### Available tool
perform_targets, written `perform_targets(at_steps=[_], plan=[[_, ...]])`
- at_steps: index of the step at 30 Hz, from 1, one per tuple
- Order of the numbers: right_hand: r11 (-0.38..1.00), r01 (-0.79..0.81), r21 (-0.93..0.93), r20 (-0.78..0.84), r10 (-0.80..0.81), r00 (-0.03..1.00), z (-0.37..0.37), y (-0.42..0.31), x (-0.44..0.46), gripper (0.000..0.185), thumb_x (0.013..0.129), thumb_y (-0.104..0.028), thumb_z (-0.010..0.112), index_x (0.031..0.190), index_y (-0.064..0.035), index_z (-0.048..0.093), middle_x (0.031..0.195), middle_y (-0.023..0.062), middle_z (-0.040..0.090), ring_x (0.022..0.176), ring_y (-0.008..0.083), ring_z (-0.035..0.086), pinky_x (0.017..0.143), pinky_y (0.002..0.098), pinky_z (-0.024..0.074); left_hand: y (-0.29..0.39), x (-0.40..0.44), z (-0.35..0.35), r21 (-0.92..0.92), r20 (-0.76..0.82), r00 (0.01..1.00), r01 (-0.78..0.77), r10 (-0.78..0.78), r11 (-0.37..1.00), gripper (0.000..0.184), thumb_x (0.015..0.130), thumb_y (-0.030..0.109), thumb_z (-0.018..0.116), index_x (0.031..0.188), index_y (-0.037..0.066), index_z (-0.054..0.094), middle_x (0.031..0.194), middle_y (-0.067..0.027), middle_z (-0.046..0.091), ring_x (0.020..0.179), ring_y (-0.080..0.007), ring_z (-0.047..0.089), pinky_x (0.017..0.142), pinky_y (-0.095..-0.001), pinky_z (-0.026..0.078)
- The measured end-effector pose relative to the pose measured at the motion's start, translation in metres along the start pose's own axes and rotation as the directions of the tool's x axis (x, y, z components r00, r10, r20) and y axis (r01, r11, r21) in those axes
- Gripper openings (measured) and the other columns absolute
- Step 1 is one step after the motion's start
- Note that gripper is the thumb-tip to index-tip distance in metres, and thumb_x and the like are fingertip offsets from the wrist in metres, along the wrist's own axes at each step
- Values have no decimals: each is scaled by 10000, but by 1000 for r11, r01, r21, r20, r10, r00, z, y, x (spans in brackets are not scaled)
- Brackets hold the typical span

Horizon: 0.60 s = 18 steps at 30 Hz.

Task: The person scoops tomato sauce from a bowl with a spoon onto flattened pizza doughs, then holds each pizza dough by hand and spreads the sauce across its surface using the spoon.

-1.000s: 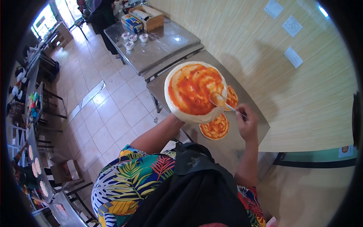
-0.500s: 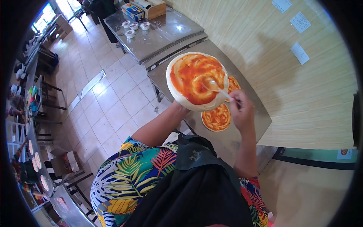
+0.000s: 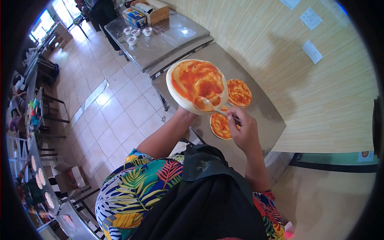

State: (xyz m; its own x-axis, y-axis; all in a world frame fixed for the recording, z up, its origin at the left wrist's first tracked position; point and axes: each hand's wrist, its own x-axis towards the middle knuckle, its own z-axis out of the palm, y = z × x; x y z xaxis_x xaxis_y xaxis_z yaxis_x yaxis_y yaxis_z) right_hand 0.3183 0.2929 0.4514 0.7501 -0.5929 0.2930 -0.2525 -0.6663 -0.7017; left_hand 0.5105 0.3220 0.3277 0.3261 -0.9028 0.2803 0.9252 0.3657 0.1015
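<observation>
A round pizza base [image 3: 180, 82] spread with red tomato sauce is held up over the table, tilted a little. My left hand [image 3: 187, 113] supports it from below; most of its fingers are hidden under the dough. In my right hand [image 3: 244, 130] is a metal spoon [image 3: 221, 112], its handle gripped between thumb and fingers. The spoon's bowl, coated in sauce, is over the near edge of the sauced area. Two more sauced pizza bases lie on the metal table: one pizza base [image 3: 239, 93] to the right, another pizza base [image 3: 222, 127] nearer, partly covered by my right hand and the spoon.
Beyond the work table [image 3: 260, 116] stands a second metal table [image 3: 172, 44] with several small cups [image 3: 136, 32], a blue box [image 3: 135, 18] and a wooden box [image 3: 158, 14]. A wall [image 3: 272, 48] borders the right. Far left, a long table holds more pizza bases [image 3: 40, 178]. A person [image 3: 102, 16] stands at the back.
The spoon has moved from the middle of the sauce to the near edge of the held base. The base has shifted slightly left and tilted, uncovering the right-hand pizza base on the table.
</observation>
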Motion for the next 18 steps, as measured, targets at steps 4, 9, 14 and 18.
perform_targets(at_steps=[4,9,14,18], plan=[[992,-110,-64,-62,107,992,-13,35,6,93,845,-45,556,936,-43,578,713,115,613,635,221,649,588,325,491,1,2,13,-23,-21,998,55,-56,998,446,954,335,472,1305,60,455,1281,-153,543,1135,-286,575,940,-450,515],[989,-136,-50,-142,128,982,-5,33,29,94,839,-34,556,930,-44,574,697,108,597,599,196,628,552,305,467,0,-2,31,0,21,994,109,-109,994,483,955,364,463,1330,61,435,1306,-149,526,1157,-286,560,947,-451,508],[999,22,-46,34,-20,999,-30,21,11,73,846,-46,552,914,-43,578,727,107,607,631,209,637,571,314,481,-3,-7,23,-84,27,996,90,-88,992,516,952,384,466,1352,62,415,1322,-150,513,1160,-282,557,929,-450,514],[995,0,-100,-170,-17,985,-37,28,27,76,840,-49,560,910,-45,589,771,116,624,657,233,645,600,322,505,4,-9,18,-209,5,989,149,-151,967,499,957,374,465,1348,67,424,1326,-145,511,1176,-277,541,969,-449,482]])
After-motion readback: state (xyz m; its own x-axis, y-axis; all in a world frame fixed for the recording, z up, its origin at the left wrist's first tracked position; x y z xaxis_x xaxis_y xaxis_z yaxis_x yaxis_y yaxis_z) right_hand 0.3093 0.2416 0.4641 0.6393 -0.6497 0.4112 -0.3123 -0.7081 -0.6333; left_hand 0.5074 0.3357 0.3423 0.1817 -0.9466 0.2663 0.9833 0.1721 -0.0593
